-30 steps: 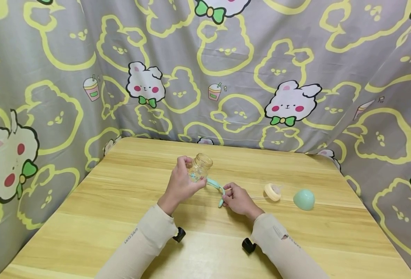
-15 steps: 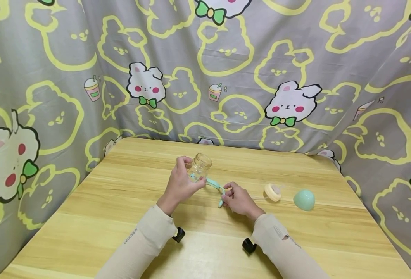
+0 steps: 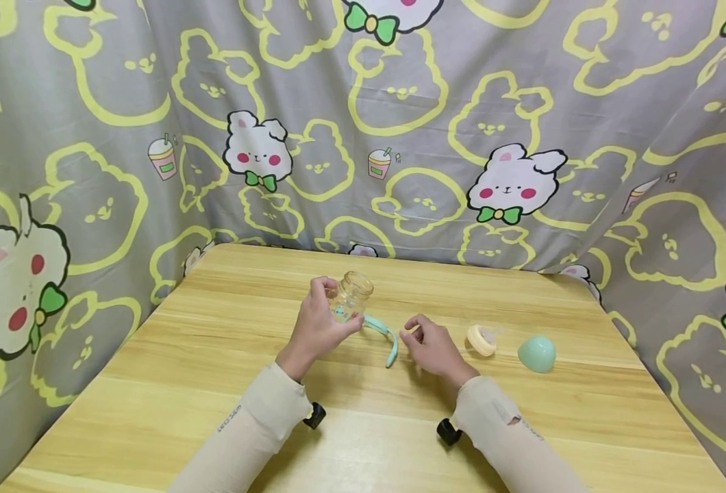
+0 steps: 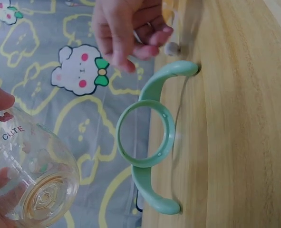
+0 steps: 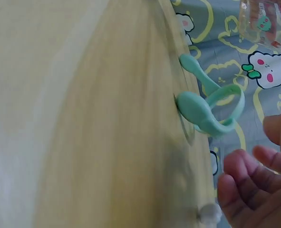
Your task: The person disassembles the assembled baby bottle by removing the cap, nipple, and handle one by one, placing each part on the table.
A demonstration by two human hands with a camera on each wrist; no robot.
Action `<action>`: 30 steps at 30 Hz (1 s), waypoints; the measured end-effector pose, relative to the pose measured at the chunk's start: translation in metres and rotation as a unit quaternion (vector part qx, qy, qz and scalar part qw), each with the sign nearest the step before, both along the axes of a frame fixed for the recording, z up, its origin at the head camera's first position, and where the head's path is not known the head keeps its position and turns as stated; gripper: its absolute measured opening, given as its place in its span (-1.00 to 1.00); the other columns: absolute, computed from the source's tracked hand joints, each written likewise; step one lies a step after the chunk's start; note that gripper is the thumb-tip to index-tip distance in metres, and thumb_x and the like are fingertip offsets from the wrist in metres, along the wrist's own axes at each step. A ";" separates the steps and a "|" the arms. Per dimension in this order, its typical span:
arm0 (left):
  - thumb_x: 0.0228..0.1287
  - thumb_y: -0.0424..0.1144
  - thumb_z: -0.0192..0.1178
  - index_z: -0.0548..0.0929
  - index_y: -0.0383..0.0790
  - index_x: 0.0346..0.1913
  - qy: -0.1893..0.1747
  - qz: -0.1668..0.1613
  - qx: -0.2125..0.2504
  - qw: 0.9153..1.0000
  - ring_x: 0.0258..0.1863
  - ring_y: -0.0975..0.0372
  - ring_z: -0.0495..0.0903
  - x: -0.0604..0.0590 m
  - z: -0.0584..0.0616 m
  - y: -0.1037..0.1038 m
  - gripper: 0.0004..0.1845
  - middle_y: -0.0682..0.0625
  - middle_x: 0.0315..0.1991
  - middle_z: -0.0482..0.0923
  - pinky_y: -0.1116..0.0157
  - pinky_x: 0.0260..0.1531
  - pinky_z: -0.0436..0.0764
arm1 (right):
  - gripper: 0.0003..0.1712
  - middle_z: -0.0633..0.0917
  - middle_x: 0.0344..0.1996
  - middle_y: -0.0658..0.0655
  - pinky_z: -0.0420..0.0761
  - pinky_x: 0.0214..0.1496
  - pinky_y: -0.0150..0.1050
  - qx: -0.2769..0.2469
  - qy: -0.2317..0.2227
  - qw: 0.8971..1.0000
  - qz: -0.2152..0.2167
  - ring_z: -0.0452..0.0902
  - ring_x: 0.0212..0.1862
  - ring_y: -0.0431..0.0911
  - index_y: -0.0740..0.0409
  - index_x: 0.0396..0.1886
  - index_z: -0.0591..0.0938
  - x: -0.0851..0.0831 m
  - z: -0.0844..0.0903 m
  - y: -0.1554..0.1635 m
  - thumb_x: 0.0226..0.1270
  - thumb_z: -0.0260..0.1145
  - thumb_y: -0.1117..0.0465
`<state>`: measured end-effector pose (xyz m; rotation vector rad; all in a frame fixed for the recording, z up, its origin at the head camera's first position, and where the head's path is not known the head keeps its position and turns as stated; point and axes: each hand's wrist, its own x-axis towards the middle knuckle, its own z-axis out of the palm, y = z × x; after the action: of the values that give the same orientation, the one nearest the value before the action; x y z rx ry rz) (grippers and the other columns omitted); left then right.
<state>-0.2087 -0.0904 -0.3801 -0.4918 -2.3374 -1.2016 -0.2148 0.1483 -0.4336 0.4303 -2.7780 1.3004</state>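
Near the table's (image 3: 153, 383) middle, the left hand (image 3: 320, 327) grips a clear bottle (image 3: 351, 296); just right, the handle ring (image 3: 383, 331) stands on the wood, the right hand (image 3: 432, 346) beside it, loosely curled, holding nothing.

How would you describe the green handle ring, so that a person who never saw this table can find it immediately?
Look at the wooden table, near its middle, between the person's left hand and right hand. There the handle ring rests on its two curved grips, touched by neither hand. It is mint green like the dome cap at the right, but is an open hoop, not solid.
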 end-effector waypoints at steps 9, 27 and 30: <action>-0.14 -0.25 0.49 0.24 -0.29 0.02 0.007 0.001 0.001 1.000 -0.08 -0.15 0.53 -0.001 -0.004 -0.004 -0.29 -0.32 -0.11 0.44 -0.01 -0.17 0.57 | -0.89 0.56 -0.52 0.04 0.48 -0.32 -0.14 0.101 0.139 0.984 -0.050 0.47 -0.41 -0.07 0.14 -0.41 0.59 -0.001 0.013 0.025 0.33 0.21 0.25; -0.11 -0.24 0.47 0.23 -0.30 0.07 -0.007 0.018 -0.011 1.000 -0.05 -0.16 0.51 -0.003 -0.013 -0.018 -0.27 -0.29 -0.10 0.41 -0.01 -0.12 0.55 | -0.26 0.12 0.40 0.49 -0.27 0.23 0.49 0.257 0.161 0.943 -0.141 -0.15 0.39 0.50 0.03 0.42 0.32 0.009 0.036 0.124 0.41 -0.01 -0.28; -0.12 -0.23 0.46 0.23 -0.30 0.11 -0.015 0.020 -0.014 1.000 -0.03 -0.13 0.49 -0.004 -0.015 -0.022 -0.24 -0.29 -0.06 0.41 -0.01 -0.08 0.53 | -0.24 0.08 0.40 0.51 -0.31 0.21 0.51 0.263 0.160 0.939 -0.152 -0.18 0.39 0.51 0.04 0.44 0.30 0.013 0.038 0.140 0.41 -0.01 -0.29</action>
<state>-0.2124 -0.1125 -0.3956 -0.4378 -2.3806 -1.1673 -0.2019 0.2878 -0.3952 0.1887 -2.7244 0.3734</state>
